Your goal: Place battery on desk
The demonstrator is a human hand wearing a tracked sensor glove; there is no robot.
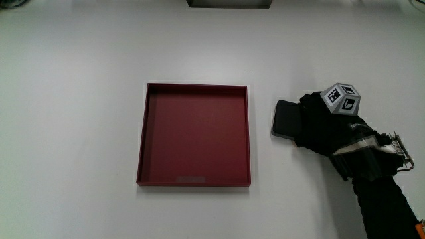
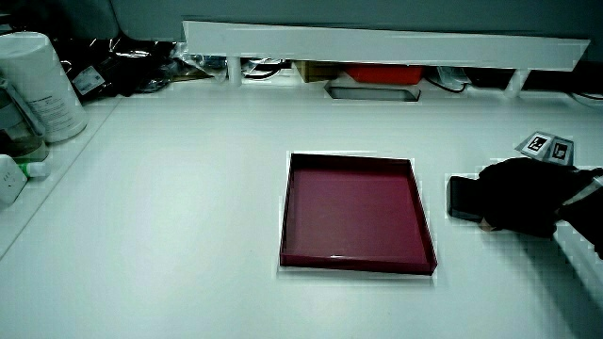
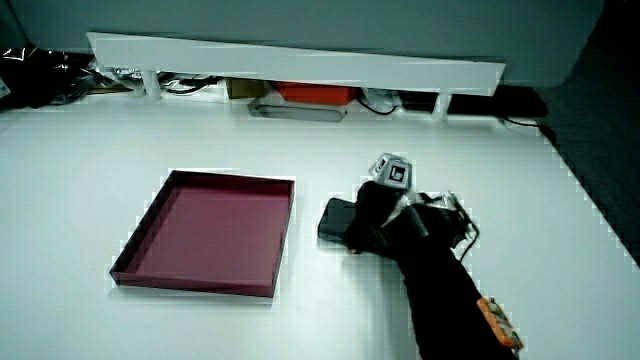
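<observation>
while the hand (image 1: 325,126) rests on the dark flat battery (image 1: 285,119), lying on the surface (image 1: 80,99) at three o'clock of the empty red tray (image 1: 194,179), its grip cannot be made out; a hasty lift-off could drag the battery against the tray.

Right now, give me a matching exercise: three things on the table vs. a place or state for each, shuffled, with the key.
Things:
1. red tray
2. battery
3. hand

Descriptions:
A. black-gloved, lying over one end of a dark flat object
B. dark and flat, on the table beside the tray, partly covered
C. square, shallow, with nothing in it

Pairs: 1-C, 2-B, 3-A
</observation>
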